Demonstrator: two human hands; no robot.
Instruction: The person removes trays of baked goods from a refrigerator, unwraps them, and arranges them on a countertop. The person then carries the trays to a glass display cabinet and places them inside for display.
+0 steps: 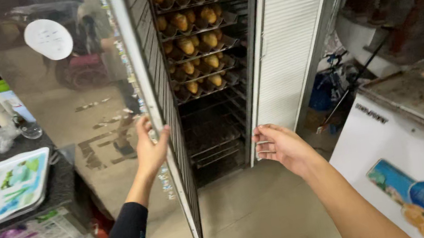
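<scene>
Glass door (146, 78) gripped by L hand (149, 147); R hand (281, 145) open nr rack (200, 76).

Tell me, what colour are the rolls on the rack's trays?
Golden-yellow rolls, clearest in the head view.

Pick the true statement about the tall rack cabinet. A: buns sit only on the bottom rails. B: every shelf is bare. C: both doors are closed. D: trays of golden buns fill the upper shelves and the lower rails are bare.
D: the buns crowd the upper shelves, the lower rails hold none, and the left hand holds the open glass door.
</scene>
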